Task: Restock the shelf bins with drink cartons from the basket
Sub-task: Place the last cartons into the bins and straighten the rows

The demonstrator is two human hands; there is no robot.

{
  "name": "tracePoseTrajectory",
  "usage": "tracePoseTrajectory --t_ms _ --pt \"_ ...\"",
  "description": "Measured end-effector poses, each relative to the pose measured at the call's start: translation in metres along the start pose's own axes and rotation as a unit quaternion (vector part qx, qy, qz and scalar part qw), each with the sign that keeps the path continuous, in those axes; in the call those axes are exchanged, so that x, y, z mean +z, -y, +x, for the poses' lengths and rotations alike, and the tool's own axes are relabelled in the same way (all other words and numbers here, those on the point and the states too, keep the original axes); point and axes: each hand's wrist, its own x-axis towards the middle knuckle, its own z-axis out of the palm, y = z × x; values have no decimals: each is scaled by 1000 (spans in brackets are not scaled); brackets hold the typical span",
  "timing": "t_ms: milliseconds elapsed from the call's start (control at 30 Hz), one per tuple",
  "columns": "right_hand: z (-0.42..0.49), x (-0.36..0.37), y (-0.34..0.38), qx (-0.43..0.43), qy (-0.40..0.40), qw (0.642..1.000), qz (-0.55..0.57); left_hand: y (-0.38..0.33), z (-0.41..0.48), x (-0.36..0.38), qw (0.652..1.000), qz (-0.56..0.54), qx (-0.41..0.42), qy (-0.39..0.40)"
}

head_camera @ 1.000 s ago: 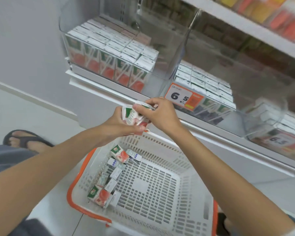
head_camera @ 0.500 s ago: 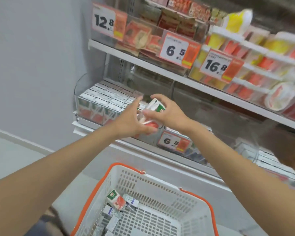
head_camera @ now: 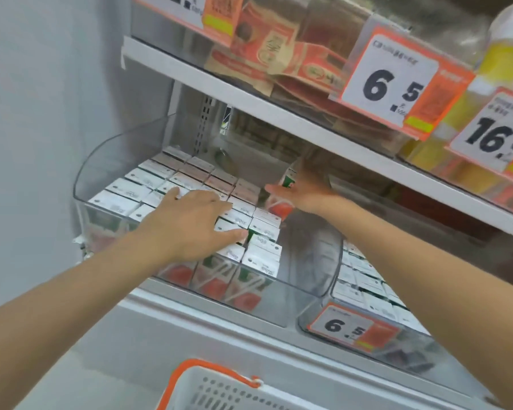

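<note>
Both hands have left the bin front and moved apart inside the bin; the view is closer, and the basket has dropped to the frame's bottom edge.
Left hand (head_camera: 190, 223) flat, fingers straight, pressing on the tops of the stocked cartons (head_camera: 148, 184) in the clear bin (head_camera: 116, 155). Right hand (head_camera: 307, 190) grips one carton (head_camera: 280, 207), tilted, at the gap between the packed rows and the bin's right wall; whether it touches the bin floor, cannot tell. Basket (head_camera: 219, 389) rim below the shelf. Price tag (head_camera: 350, 327) reads 6.5 on the next bin (head_camera: 305, 316) to the right.
</note>
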Motion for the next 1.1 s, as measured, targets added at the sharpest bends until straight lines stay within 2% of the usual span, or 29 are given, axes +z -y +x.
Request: tracePoseTrajectory --t_ms 67,133,233,333,433,633,767,867,1100 --pt "7 9 -1 -5 130 991 9 0 1 0 1000 3 6 -8" --pt "10 17 0 14 247 968 28 0 1 1 1000 8 8 -16" --pt "10 22 5 36 310 941 134 -1 0 2 1000 6 8 -20" --pt "9 23 6 33 304 940 149 -2 -1 0 1000 5 5 -16" --pt "8 23 0 33 314 924 218 -4 -3 0 1000 11 4 -13" --pt "13 18 4 95 311 908 263 -4 -3 -1 1000 13 8 -11" --pt "15 22 2 122 336 888 291 -3 -4 -1 1000 8 9 -14" --pt "16 22 -2 108 354 873 318 -5 -5 -1 1000 8 10 -19" --pt "12 24 -1 106 334 886 305 -5 -4 -1 1000 5 6 -18"
